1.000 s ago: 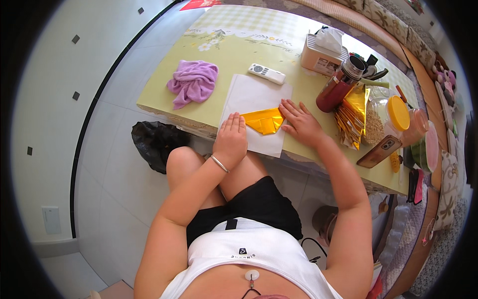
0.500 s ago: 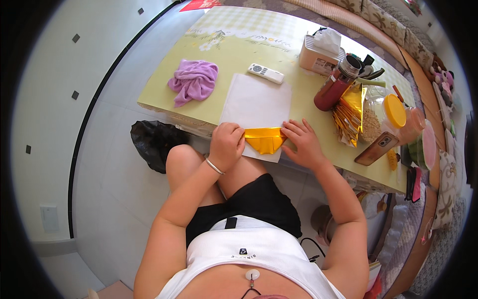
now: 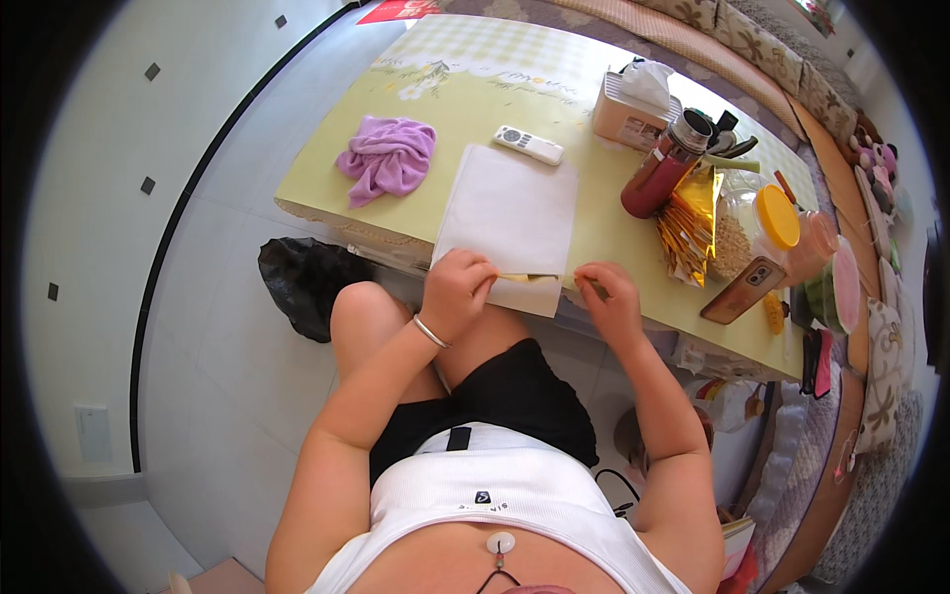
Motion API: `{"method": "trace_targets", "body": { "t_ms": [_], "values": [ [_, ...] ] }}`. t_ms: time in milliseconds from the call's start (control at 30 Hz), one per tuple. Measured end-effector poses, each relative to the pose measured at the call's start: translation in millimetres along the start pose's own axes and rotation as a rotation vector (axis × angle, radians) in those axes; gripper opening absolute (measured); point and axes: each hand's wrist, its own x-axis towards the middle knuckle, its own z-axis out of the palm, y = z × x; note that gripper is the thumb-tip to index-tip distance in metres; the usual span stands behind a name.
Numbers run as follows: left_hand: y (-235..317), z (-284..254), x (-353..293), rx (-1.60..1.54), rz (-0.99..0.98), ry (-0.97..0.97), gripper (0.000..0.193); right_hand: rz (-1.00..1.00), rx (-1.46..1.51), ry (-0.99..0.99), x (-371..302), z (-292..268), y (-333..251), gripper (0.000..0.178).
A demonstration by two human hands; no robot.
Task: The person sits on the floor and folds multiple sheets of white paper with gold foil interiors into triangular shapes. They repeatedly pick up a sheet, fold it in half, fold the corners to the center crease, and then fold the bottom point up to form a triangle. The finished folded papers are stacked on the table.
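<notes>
A folded piece of gold foil paper [image 3: 527, 278] is turned almost edge-on, so only a thin strip of it shows. My left hand [image 3: 460, 289], a silver bangle at its wrist, pinches the strip's left end. Just past its right end, my right hand [image 3: 610, 299] is closed with fingertips drawn together; whether they hold anything is too small to make out. Beneath the foil lies a white sheet [image 3: 510, 203], overhanging the near table edge.
On the table [image 3: 327, 183] are a purple cloth [image 3: 388, 158], a white remote [image 3: 528, 145] and a tissue box [image 3: 628, 109]. To the right stand a dark red flask [image 3: 658, 178], stacked gold foil sheets [image 3: 685, 233], a yellow-lidded jar [image 3: 737, 238] and a phone [image 3: 742, 291]. A black bag [image 3: 307, 287] hangs at left.
The gold foil paper has tilted from showing its flat folded face to nearly edge-on. My right hand has gone from spread fingers on its right end to drawn-together fingertips, slightly apart from it.
</notes>
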Motion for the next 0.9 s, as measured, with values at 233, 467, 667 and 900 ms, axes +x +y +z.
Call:
{"method": "trace_targets", "body": {
  "t_ms": [233,467,667,900],
  "values": [
    [4,-10,14,-1.031,-0.849,0.147,0.011,0.379,0.690,0.267,8,25,-4,0.022],
    [-2,-17,4,-1.077,-0.855,0.191,0.007,0.340,0.810,0.362,19,38,-25,0.021],
    [2,-19,0,-1.146,-0.843,0.241,0.009,0.267,0.918,0.416,17,48,-20,0.016],
    [2,-23,-6,-1.212,-0.836,0.355,0.005,0.339,0.824,0.317,10,43,-22,0.014]
  ]
}}
